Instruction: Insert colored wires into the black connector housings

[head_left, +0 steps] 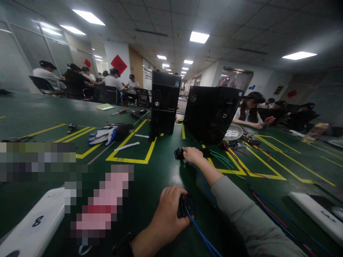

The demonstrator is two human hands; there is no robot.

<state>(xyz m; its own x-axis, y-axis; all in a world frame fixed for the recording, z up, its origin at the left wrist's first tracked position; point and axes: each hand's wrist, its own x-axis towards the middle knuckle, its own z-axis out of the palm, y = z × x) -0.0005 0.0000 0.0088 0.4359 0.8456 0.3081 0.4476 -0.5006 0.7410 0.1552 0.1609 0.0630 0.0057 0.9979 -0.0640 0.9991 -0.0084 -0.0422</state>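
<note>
Some blue wires (195, 223) come out of a black block (189, 206), which the left hand (168, 207) holds with its fingers closed around it, well in front of the narrow black computer case (164, 107), on the person's side. Nearer to this case, in front and slightly right of it, is the right hand (194, 155); its bent fingers touch a small black part (178, 154), but I cannot tell whether they pinch it. A glove (103, 135) lies left of the case.

Blocks (190, 202) — in front; towers (165, 103) behind
</note>
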